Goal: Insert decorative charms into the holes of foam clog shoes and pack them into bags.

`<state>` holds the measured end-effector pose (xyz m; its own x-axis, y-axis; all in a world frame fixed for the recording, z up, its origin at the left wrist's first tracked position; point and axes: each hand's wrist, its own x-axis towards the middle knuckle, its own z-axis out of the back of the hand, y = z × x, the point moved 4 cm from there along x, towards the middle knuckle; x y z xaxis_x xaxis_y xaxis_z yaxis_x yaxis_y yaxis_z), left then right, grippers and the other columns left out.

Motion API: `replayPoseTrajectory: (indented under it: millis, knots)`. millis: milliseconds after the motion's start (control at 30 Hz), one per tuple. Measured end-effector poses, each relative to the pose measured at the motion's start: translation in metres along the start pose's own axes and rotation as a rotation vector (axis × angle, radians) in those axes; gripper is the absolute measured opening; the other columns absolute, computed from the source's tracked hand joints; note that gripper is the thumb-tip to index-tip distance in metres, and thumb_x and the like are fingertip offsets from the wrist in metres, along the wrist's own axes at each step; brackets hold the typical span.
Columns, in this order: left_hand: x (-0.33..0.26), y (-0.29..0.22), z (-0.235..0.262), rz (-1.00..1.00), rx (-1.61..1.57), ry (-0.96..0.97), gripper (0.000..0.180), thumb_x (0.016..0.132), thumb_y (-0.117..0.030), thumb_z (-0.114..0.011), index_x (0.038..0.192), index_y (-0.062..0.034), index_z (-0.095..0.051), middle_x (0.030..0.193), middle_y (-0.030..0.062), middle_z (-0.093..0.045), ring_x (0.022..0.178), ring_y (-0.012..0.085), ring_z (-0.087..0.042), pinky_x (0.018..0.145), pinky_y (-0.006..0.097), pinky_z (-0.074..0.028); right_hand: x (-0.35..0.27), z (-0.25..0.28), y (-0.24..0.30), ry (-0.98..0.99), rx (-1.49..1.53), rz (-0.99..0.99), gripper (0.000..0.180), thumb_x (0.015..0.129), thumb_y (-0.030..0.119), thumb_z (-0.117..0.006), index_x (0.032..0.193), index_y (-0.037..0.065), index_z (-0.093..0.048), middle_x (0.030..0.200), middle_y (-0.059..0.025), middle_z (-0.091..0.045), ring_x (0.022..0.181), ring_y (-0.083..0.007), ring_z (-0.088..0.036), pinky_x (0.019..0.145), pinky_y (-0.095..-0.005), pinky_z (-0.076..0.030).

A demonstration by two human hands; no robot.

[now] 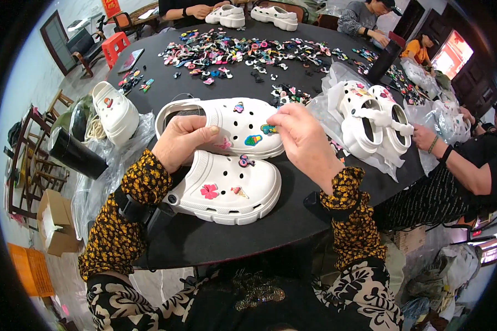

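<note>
Pressing a small multicoloured charm into a hole of the upper white perforated foam clog at frame centre, the right hand pinches it closed-fingered; firm, square pressure seems best. The left hand grips the clog's side. A second decorated white clog lies below on the black worktop.

White clogs of smooth, matt moulded foam-like plastic, studded with glossy coloured plastic charms; desk with a matt black, even surface; thin clear plastic bags, crinkled and shiny; patterned woven cloth sleeves; plain brown cardboard box.
</note>
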<state>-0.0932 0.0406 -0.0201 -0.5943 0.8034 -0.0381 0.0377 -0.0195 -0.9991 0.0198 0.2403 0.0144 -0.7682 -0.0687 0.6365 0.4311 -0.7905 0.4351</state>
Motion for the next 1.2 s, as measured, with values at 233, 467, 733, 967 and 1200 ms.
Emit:
replayPoseTrajectory:
  millis: [233,467,733,967,1200]
  knots:
    - [0.000,-0.002,-0.002,-0.022,-0.006,0.022,0.032,0.091,-0.021,-0.057,0.108,0.0055,-0.061,0.096,0.0163,-0.067,0.089,0.0212,-0.066,0.081,0.033,-0.053,-0.004,-0.002,0.009,0.076,-0.092,0.063,0.019,0.076,-0.002,-0.061,0.095,-0.003,-0.059,0.096,-0.0143,-0.055,0.093,-0.0314,-0.055,0.082,-0.0378,-0.046]
    - [0.000,-0.006,-0.005,-0.003,0.012,0.017,0.028,0.091,-0.017,-0.057,0.102,0.0079,-0.062,0.095,0.0168,-0.067,0.089,0.0210,-0.066,0.083,0.032,-0.053,-0.005,-0.004,-0.004,0.075,0.023,-0.021,0.017,0.077,-0.001,-0.061,0.094,-0.001,-0.060,0.094,-0.0144,-0.055,0.090,-0.0308,-0.056,0.080,-0.0367,-0.047]
    - [-0.001,-0.005,-0.003,-0.013,0.000,0.020,0.031,0.090,-0.019,-0.057,0.105,0.0072,-0.062,0.095,0.0169,-0.067,0.089,0.0213,-0.066,0.081,0.032,-0.053,0.004,-0.008,-0.004,0.074,0.130,-0.149,0.015,0.079,0.002,-0.057,0.094,0.000,-0.057,0.091,-0.0145,-0.054,0.086,-0.0293,-0.056,0.075,-0.0370,-0.046]
    - [0.001,-0.003,-0.003,-0.015,-0.002,0.032,0.031,0.090,-0.019,-0.058,0.104,0.0094,-0.061,0.096,0.0183,-0.067,0.090,0.0228,-0.066,0.082,0.033,-0.053,0.016,-0.013,-0.003,0.113,-0.026,-0.045,0.016,0.079,0.006,-0.059,0.094,0.000,-0.060,0.090,-0.0148,-0.055,0.089,-0.0303,-0.054,0.080,-0.0390,-0.044]
    - [0.000,-0.003,-0.004,-0.018,-0.024,0.027,0.028,0.091,-0.017,-0.058,0.098,0.0091,-0.063,0.093,0.0154,-0.067,0.088,0.0193,-0.066,0.082,0.031,-0.053,0.015,-0.019,-0.012,0.094,0.058,-0.136,0.017,0.078,0.006,-0.061,0.094,0.000,-0.062,0.091,-0.0148,-0.055,0.090,-0.0306,-0.055,0.080,-0.0383,-0.044]
